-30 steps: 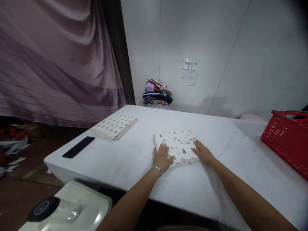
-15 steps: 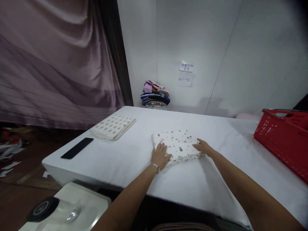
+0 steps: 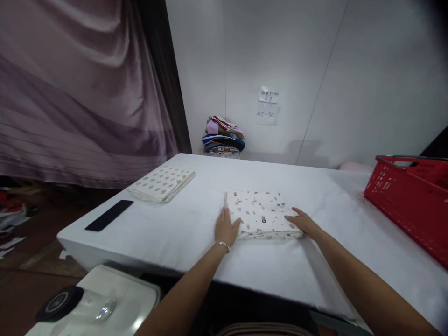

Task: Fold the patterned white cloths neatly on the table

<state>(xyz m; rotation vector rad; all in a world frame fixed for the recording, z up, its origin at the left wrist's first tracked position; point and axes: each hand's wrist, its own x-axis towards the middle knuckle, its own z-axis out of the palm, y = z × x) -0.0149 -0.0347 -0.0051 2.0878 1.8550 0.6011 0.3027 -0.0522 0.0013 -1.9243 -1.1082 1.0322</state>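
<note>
Left hand (image 3: 226,228) and right hand (image 3: 305,223) are resting open, fingers extended, touching opposite sides of a folded white printed cloth (image 3: 261,212), lying near the front edge of a white-covered table (image 3: 196,219). Keeping its layers square is probably calling for light, even pressure. Cream grey-patterned folded cloth (image 3: 159,183) is lying along the left edge.
</note>
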